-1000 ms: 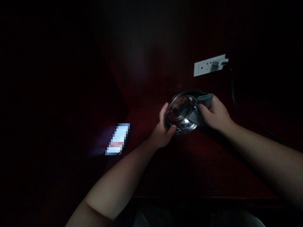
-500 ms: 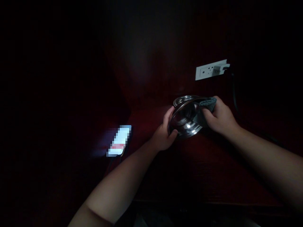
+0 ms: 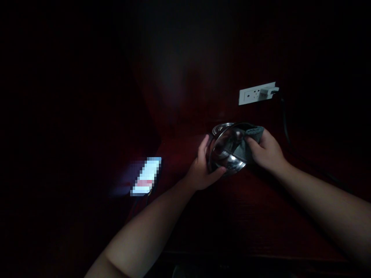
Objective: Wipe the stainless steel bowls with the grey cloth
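A shiny metal bowl is tilted up on its side, its hollow facing me. My left hand grips its left rim, thumb inside and fingers round the outside. My right hand is closed on a grey-green cloth, which lies against the inner right side of the bowl. Behind the bowl, another round metal piece shows its ringed edge; the rest of it is hidden.
A lit phone, its screen blurred out, is at the left beside a dark cable. On the back wall a white power socket holds a plug, whose black cord runs down to the right. The dark red tabletop is dimly lit.
The bowl has turned a little in my left hand, whose thumb reaches further inside. The cloth has moved left and down across the bowl's inside. The whole view has shifted slightly.
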A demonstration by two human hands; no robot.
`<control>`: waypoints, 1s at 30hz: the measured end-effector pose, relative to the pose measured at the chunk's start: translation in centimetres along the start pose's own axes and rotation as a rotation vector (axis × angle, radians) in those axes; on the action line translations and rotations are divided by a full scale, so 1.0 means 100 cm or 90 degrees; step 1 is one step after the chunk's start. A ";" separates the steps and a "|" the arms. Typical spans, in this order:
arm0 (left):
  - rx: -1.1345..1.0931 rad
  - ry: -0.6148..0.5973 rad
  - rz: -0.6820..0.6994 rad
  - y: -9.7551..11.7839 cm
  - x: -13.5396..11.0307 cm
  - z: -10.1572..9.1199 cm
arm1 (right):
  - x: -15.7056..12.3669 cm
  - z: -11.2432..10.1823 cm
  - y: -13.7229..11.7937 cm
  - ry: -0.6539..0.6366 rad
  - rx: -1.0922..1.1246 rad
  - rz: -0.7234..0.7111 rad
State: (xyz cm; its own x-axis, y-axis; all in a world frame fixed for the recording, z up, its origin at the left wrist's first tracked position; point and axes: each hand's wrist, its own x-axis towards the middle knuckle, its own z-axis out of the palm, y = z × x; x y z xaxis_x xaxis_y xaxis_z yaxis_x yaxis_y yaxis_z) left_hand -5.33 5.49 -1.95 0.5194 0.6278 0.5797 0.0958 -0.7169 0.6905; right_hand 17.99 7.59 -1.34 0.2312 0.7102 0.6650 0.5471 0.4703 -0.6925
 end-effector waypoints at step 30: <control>0.018 0.011 -0.031 -0.004 0.001 -0.001 | -0.002 0.004 0.005 -0.051 0.000 -0.031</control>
State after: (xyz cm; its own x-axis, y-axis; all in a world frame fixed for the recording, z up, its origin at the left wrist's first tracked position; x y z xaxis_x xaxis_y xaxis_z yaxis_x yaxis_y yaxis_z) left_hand -5.43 5.84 -2.09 0.4989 0.6666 0.5538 0.1448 -0.6942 0.7051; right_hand 17.89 7.86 -1.92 0.1387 0.7262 0.6733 0.5568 0.5051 -0.6594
